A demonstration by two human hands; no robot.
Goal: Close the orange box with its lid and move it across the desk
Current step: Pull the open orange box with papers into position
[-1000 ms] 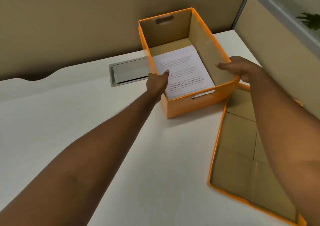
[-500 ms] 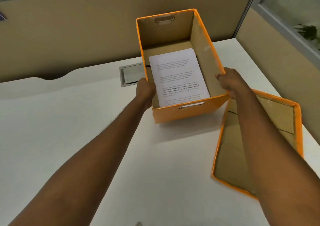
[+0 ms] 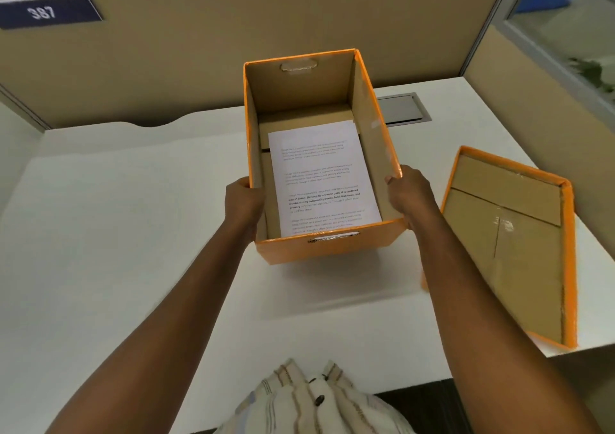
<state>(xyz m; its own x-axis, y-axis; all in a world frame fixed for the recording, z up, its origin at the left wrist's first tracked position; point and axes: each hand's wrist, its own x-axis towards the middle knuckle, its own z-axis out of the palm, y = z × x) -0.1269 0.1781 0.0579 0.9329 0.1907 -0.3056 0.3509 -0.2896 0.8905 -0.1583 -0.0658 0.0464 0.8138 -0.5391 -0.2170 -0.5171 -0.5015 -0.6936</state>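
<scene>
Lifted clear of the white desk (image 3: 116,233) since 1.0 s ago, orange box (image 3: 327,250) hangs between left hand (image 3: 243,200) and right hand (image 3: 407,193); fingers clamp both side walls. Lid (image 3: 509,243) lies inverted just right.

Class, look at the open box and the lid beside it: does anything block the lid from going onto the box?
Nothing visible does. The paper lies flat inside the box, below its rim. The lid lies inside-up on the desk.
</scene>
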